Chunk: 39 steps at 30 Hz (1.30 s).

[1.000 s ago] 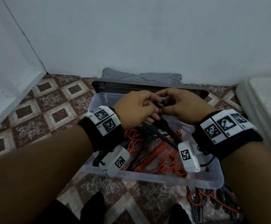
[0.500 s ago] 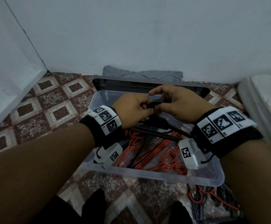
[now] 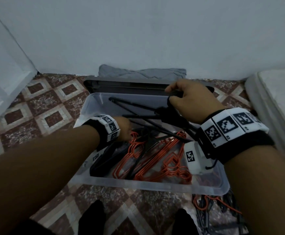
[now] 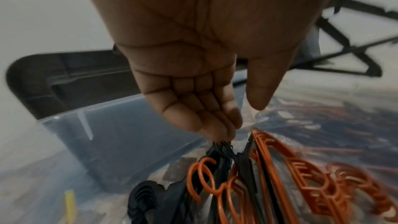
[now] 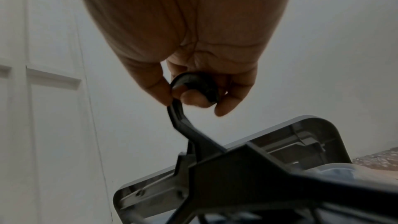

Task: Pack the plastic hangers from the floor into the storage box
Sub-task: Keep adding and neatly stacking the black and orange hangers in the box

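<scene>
A clear storage box (image 3: 146, 187) sits on the tiled floor with orange hangers (image 3: 163, 160) and black hangers (image 3: 104, 160) lying in it. My right hand (image 3: 174, 97) is above the box's far right corner. Its fingers curl round the hook (image 5: 193, 81) of a black hanger (image 3: 131, 104), which slants down over the box. My left hand (image 3: 126, 131) reaches down into the box's left side. In the left wrist view its fingers (image 4: 215, 125) are straight, with the tips touching the tops of the stacked black hangers (image 4: 224, 152) next to the orange hangers (image 4: 301, 176).
The box's grey lid (image 3: 129, 86) lies behind it, and a folded grey cloth (image 3: 141, 72) rests against the wall. A white mattress (image 3: 277, 99) borders the right. More hangers (image 3: 211, 206) lie on the floor at the box's near right corner. My feet (image 3: 92, 216) are in front.
Both hands were together on the black hanger's hook above the box. The left hand has let go and dropped into the box, while the right has carried the hanger right and farther away.
</scene>
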{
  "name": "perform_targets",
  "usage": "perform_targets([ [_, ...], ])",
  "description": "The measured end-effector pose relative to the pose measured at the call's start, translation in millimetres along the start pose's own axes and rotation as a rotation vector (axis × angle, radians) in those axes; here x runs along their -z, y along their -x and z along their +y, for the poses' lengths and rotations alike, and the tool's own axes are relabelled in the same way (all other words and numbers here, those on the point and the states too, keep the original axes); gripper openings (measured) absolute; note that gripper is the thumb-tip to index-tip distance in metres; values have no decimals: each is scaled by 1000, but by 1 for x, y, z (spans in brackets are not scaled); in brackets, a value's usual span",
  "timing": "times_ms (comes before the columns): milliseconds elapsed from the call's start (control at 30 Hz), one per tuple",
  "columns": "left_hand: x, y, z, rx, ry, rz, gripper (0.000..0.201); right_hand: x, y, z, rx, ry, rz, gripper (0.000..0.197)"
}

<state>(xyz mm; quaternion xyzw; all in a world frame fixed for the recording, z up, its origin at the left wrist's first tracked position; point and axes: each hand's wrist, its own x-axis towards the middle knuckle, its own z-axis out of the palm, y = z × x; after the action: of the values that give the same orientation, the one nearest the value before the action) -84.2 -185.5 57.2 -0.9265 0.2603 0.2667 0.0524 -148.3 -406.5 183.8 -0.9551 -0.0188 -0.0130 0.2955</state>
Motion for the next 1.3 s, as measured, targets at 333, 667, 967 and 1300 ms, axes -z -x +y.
perform_targets([
  [333, -66, -135, 20, 40, 77, 121, 72, -5, -18, 12, 10, -60, 228, 18],
  [667, -31, -97, 50, -110, 247, 390, 20, 5, -16, 13, -53, -141, 300, 20],
  [967, 96, 24, 49, -85, 412, 619, 17, 32, -8, -2, -57, -305, 529, 30],
  [1300, 135, 120, 59, 119, 1265, 474, 7, 14, 8, -23, 37, -138, 114, 18],
])
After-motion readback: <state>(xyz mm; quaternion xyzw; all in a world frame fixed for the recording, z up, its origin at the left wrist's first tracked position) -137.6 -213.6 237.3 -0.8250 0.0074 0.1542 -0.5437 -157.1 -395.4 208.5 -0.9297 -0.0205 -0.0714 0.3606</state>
